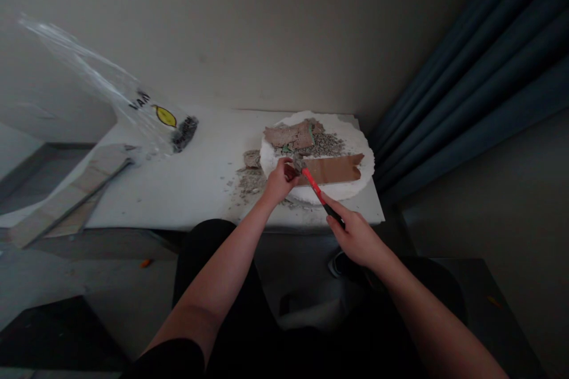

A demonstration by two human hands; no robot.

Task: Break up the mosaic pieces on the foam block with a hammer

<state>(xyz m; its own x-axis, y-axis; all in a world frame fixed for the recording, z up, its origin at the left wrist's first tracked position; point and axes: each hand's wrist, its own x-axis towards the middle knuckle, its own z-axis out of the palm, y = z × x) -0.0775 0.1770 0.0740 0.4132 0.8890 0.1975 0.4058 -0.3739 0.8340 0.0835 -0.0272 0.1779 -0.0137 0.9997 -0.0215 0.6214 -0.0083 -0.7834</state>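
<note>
My right hand (355, 234) is wrapped round the black grip of a hammer (314, 183) with a red shaft. Its grey head sits close to the fingers of my left hand (280, 179), above the left end of a brown strip (335, 169). The left fingers are curled at that end; what they pinch is partly hidden and dark. The strip lies flat on a white, ragged-edged round mat (364, 174), its right end broken unevenly. Behind it are a cracked pinkish-brown slab (290, 135) and a heap of grey crumbs (329, 145).
A white table (204, 160) carries more grey rubble (249, 183) left of the mat. Further left stand a clear plastic bag (146, 109) with a yellow print and long boards (71, 207) past the table's edge. A blue-grey curtain (480, 77) hangs at right.
</note>
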